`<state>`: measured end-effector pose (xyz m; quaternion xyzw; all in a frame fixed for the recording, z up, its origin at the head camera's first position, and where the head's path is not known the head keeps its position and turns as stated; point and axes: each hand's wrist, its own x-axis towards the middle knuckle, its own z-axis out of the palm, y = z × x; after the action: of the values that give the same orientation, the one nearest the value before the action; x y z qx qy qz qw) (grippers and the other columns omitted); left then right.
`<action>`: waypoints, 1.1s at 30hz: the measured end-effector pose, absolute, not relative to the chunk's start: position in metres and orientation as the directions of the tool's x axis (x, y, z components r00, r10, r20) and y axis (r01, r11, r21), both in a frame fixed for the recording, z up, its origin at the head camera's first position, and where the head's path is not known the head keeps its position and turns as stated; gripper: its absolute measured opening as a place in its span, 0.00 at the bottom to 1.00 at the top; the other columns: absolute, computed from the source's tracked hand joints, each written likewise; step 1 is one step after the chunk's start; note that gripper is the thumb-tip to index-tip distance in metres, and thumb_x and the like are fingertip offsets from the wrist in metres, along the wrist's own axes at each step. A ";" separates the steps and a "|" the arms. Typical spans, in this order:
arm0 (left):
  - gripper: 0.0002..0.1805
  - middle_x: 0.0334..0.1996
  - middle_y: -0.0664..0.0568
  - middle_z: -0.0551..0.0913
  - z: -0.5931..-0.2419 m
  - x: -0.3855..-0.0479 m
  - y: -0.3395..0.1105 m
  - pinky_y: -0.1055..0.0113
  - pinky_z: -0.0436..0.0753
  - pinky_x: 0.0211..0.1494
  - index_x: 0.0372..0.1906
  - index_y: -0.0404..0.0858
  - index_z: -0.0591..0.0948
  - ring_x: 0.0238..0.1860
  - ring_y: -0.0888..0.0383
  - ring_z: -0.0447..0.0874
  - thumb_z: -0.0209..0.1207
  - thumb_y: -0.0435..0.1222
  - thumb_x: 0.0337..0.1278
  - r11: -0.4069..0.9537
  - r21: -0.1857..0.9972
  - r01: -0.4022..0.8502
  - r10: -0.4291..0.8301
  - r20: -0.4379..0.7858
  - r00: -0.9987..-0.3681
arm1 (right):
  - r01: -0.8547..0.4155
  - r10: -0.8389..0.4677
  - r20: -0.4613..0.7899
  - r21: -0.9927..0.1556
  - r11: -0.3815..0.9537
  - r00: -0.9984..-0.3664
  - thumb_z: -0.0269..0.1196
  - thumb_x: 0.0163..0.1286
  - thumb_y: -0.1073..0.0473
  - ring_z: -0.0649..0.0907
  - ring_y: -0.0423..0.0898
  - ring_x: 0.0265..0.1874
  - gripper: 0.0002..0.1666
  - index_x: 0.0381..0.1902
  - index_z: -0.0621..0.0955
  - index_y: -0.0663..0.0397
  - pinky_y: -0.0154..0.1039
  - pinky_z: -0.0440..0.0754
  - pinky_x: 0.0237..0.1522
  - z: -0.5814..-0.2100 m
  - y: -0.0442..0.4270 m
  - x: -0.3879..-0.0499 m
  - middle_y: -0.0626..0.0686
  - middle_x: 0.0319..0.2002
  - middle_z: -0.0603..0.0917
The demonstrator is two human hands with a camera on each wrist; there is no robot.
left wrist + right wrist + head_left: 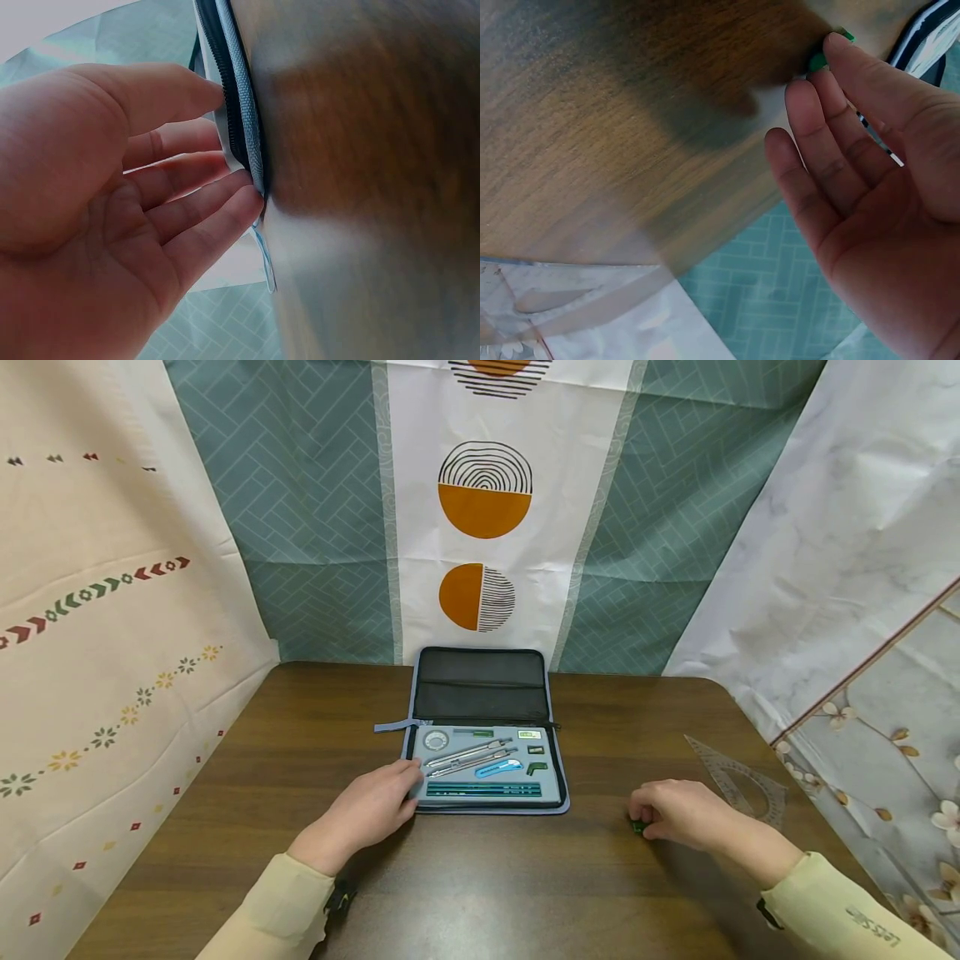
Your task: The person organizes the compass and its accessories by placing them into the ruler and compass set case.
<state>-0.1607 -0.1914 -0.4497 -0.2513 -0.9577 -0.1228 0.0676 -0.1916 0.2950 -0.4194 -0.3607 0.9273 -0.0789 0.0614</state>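
Observation:
An open zip case (487, 810) holds a geometry set in a pale tray. My left hand (378, 802) rests at the case's left edge, its thumb and fingers touching the zipped rim (244, 97). Off to the right, my right hand (678, 810) pinches a small green piece (638, 827) between thumb and fingertips, low over the table. Most of that piece is hidden by the fingers; its green end (846, 34) shows in the right wrist view. Beyond this hand lies a clear set square (776, 810).
In the tray are two metal compasses (471, 758), a blue cutter (498, 768), green pencils (483, 789), an eraser (529, 735), a sharpener (536, 750) and a green angular piece (536, 768). The brown table (525, 885) meets hung cloths (480, 547) behind.

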 end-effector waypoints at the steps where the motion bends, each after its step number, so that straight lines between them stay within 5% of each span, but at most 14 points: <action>1: 0.18 0.69 0.36 0.83 -0.450 -0.161 -0.191 0.47 0.87 0.64 0.59 0.31 0.86 0.65 0.41 0.86 0.74 0.31 0.68 0.843 0.199 0.500 0.466 0.193 -0.863 | -0.658 -0.678 -0.057 -0.192 0.728 -0.733 0.85 0.59 0.61 0.82 0.35 0.33 0.19 0.38 0.85 0.38 0.40 0.81 0.32 -0.419 0.295 -0.191 0.33 0.34 0.82; 33: 0.19 0.70 0.36 0.82 -0.449 -0.160 -0.191 0.47 0.87 0.64 0.60 0.31 0.86 0.65 0.42 0.86 0.74 0.31 0.69 0.847 0.210 0.488 0.458 0.177 -0.871 | -0.699 -0.704 0.016 -0.137 0.702 -0.710 0.83 0.63 0.64 0.76 0.31 0.31 0.19 0.37 0.83 0.39 0.37 0.78 0.30 -0.423 0.289 -0.194 0.35 0.34 0.78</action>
<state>-0.1603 -0.1907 -0.4486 -0.2466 -0.9591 -0.1250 0.0601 -0.1938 0.2890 -0.4233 -0.3804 0.9223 -0.0664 0.0186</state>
